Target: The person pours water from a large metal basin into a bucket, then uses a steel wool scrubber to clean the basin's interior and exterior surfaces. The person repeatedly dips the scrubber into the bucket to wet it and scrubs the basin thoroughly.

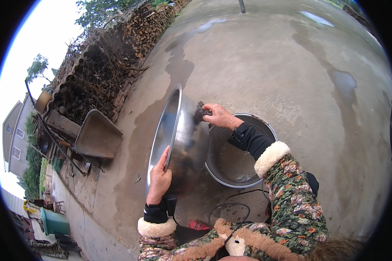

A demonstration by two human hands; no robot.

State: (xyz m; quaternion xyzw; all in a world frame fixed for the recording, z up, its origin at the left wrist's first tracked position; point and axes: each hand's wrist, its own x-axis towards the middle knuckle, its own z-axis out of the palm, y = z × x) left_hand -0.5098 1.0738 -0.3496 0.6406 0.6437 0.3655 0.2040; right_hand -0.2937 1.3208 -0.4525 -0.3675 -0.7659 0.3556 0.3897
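Observation:
A large stainless steel basin (190, 143) stands tipped on its side in front of me, its mouth facing left. My left hand (159, 178) grips its rim, thumb outside and fingers reaching over the edge. In my right hand (220, 115) is a dark grey scouring pad (201, 112), pressed against the basin's outer wall near the top. Dark stains mark the lower part of that wall. A second metal basin (236, 163) sits on the ground to the right, under my right forearm, with murky water in it.
Wet streaks and puddles (343, 81) mark the concrete yard (248, 71). A wheelbarrow (98, 135) stands to the left, by stacked firewood (143, 32) and brushwood. A green bin (55, 222) is at lower left. Black cables (230, 205) hang near my lap.

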